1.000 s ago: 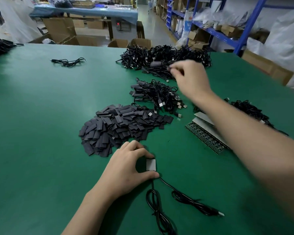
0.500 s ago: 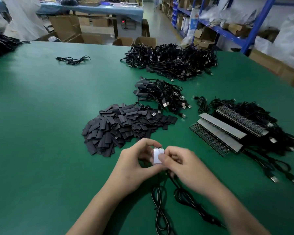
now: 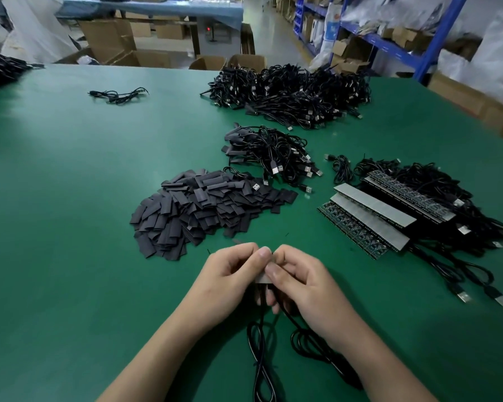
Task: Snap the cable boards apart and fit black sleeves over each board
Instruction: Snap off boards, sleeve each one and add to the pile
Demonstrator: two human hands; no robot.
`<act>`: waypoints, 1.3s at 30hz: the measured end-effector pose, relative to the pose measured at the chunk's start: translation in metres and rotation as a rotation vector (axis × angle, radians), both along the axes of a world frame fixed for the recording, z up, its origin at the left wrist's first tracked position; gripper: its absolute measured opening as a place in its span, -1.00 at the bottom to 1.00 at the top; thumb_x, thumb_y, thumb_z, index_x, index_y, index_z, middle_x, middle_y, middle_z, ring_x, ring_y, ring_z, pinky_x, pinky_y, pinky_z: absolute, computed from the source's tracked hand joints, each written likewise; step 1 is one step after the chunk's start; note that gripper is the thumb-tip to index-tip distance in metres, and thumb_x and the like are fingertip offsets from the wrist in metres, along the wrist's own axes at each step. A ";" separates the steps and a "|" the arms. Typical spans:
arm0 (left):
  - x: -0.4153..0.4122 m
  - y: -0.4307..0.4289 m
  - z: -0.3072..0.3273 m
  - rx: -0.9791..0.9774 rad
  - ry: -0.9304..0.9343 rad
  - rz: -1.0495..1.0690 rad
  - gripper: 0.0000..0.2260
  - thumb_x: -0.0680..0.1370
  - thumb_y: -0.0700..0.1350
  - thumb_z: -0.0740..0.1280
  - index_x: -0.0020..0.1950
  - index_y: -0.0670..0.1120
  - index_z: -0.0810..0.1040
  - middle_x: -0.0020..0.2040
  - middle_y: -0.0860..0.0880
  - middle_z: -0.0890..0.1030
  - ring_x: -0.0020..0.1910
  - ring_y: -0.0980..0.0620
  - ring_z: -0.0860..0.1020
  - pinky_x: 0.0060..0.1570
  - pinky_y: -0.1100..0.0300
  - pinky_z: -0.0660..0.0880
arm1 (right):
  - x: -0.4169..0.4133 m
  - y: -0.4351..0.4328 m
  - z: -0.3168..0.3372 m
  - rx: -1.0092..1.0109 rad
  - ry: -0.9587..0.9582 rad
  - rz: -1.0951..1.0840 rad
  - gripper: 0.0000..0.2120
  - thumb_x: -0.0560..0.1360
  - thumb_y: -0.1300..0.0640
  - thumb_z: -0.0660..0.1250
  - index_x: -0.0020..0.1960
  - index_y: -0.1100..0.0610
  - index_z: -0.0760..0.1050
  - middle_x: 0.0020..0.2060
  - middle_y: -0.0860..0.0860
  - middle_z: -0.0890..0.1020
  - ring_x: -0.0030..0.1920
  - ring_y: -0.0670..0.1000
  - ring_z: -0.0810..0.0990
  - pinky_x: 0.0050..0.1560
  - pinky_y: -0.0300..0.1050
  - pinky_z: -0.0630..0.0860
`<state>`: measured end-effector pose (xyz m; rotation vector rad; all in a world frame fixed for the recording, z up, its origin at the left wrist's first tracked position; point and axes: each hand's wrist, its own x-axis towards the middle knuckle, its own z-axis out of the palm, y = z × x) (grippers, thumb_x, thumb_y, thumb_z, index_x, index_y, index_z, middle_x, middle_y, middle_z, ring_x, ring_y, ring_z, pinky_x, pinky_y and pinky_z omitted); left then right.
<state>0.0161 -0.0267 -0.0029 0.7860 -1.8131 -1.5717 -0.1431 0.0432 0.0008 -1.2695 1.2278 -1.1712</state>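
Fingers of the left hand (image 3: 230, 274) and right hand (image 3: 302, 281) clamp a cable board (image 3: 262, 278) at the near edge of the table (image 3: 70, 227), beside the black sleeve pile (image 3: 204, 207), where an uneven bend could crack it or tear its cable (image 3: 259, 358) loose.

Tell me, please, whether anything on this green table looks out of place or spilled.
Two small things. One loose cable lies alone at the far left, apart from the big cable heap. Another cable's USB plug lies on the pile of black sleeves. Nothing looks damaged.
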 end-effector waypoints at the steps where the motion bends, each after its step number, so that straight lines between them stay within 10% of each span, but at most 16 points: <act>1: 0.000 0.000 0.000 0.003 0.020 -0.003 -0.57 0.70 0.12 0.22 -0.14 -0.22 0.50 -0.36 -0.15 0.64 -0.37 -0.17 0.59 -0.29 0.08 0.51 | 0.000 0.000 0.000 -0.004 -0.033 0.008 -0.75 0.64 0.05 0.27 -0.09 0.24 0.46 -0.32 0.14 0.64 -0.36 0.05 0.55 -0.26 -0.08 0.48; 29: -0.004 0.006 0.003 0.045 0.106 0.019 -0.61 0.74 0.04 0.13 -0.24 -0.07 0.45 -0.41 -0.17 0.60 -0.45 -0.06 0.54 -0.36 0.18 0.43 | 0.009 -0.001 0.002 0.079 -0.336 0.076 -0.80 0.64 0.07 0.30 -0.16 0.02 0.53 -0.34 0.02 0.57 -0.30 -0.02 0.55 -0.19 -0.20 0.54; 35: -0.001 0.003 -0.001 -0.291 -0.054 0.281 -0.55 0.66 0.14 0.20 -0.30 -0.13 0.40 -0.41 -0.10 0.46 -0.38 -0.13 0.44 -0.33 0.04 0.38 | -0.011 -0.005 0.000 -0.017 0.291 -0.207 -0.75 0.63 0.00 0.36 -0.20 0.03 0.47 -0.35 0.00 0.66 -0.33 -0.02 0.61 -0.19 0.00 0.59; 39: 0.000 0.000 0.000 -0.478 -0.106 0.386 -0.68 0.65 0.09 0.23 -0.23 0.01 0.58 -0.32 0.07 0.49 -0.29 0.05 0.50 -0.26 0.23 0.37 | -0.016 -0.002 0.001 -0.098 0.866 -0.420 -0.76 0.48 -0.28 0.34 0.02 -0.16 0.53 -0.13 -0.27 0.57 -0.08 -0.21 0.52 -0.13 -0.34 0.43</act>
